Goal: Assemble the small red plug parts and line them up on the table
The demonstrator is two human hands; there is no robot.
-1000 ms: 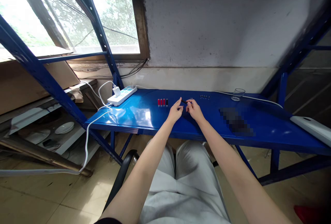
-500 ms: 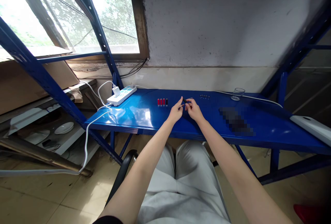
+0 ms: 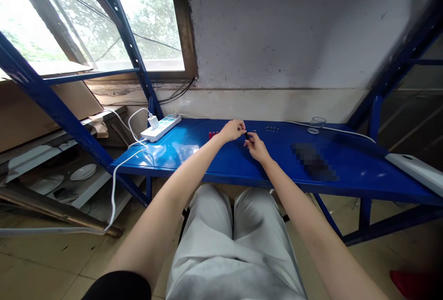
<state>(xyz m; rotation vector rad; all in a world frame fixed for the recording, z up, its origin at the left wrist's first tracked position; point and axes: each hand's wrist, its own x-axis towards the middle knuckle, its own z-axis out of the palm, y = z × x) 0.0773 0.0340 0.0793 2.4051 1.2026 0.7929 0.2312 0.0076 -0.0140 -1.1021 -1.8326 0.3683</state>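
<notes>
My right hand (image 3: 257,147) is closed around a small black cylinder (image 3: 247,135), which stands tilted between its thumb and fingers. My left hand (image 3: 234,130) reaches over from the left, its fingers bent into a pinch at the cylinder's upper end. What exactly the left fingertips grip is too small to make out. Just left of that hand are small red cylinders (image 3: 212,135), partly covered by the left hand and wrist. Right of the hands, several tiny shiny pieces (image 3: 272,129) lie in a row on the blue table (image 3: 235,161).
Toward the right stand a clear glass (image 3: 316,125) and a blurred dark flat object (image 3: 313,161). A white power strip (image 3: 161,128) with a plugged-in charger lies at the left end, its cable hanging over the edge. A white device (image 3: 413,175) sits at the far right.
My left hand has turned and lifted, moving to the upper end of the black cylinder with its forearm swung outward. It now covers part of the cylinder row. The right hand has stayed nearly in place.
</notes>
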